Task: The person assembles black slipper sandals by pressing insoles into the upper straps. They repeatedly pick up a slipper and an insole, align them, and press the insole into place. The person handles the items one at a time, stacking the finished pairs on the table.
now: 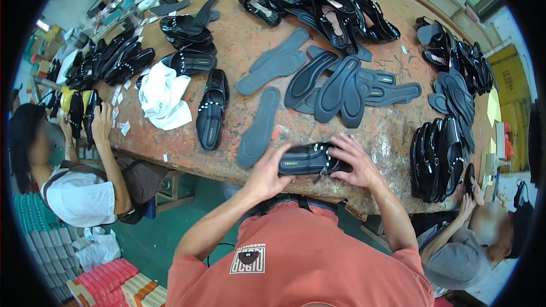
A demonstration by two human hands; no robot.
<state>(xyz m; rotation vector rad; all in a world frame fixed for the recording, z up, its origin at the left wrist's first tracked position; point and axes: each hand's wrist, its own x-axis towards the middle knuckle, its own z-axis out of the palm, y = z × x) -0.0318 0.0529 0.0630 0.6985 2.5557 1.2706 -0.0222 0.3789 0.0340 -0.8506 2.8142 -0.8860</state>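
A glossy black shoe [305, 162] with a dark insole inside lies sideways at the table's near edge, between my two hands. My left hand [269, 171] grips its heel end, thumb on the near side and fingers at the far side. Over the toe end and strap, the fingers of my right hand [354, 162] are curled. Just beyond my left hand lies a single grey insole [260, 128]. Farther off, several dark insoles [341, 91] fan out in an overlapping pile. To the left stands another black shoe with a studded strap [213, 111].
A heap of black shoes [330, 5] covers the table's far side. A white cloth [165, 96] lies at left. Shoes stand in a row [437, 159] at right, near more insoles [455, 99]. One co-worker [79, 187] handles shoes at left; another [472, 250] sits at right.
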